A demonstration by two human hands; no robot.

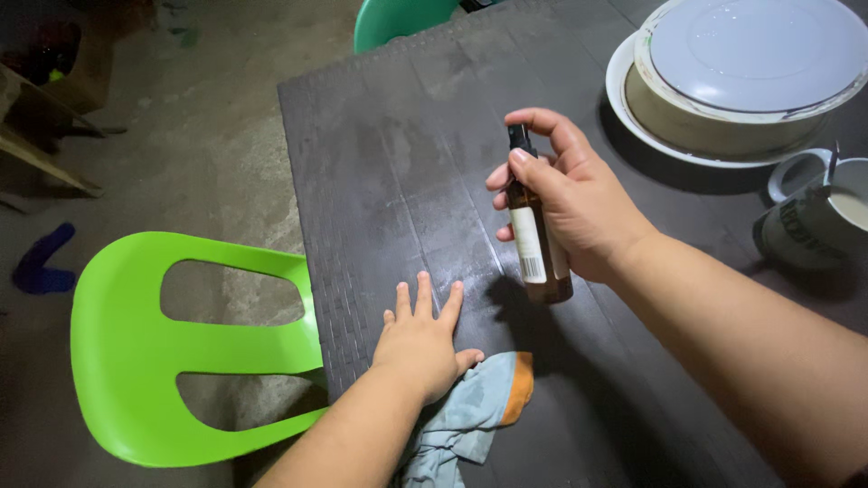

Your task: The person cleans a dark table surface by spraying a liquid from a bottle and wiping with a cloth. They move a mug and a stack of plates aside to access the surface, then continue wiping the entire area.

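Note:
My right hand [570, 194] grips a small brown spray bottle [535, 248] with a black nozzle and a white label, held upright above the dark plastic table [389, 154]; the index finger rests over the nozzle, which points left. My left hand [423, 339] lies flat on the table near its front left corner, fingers spread, its heel resting on a grey-blue cloth with an orange edge [470, 420]. A faint damp sheen shows on the table surface just beyond the left hand's fingertips.
A bright green plastic chair [136, 352] stands at the table's left edge, and a teal chair [393, 18] at the far end. A white plate with a covered bowl [732, 90] sits at the back right. A mug [809, 226] stands at the right.

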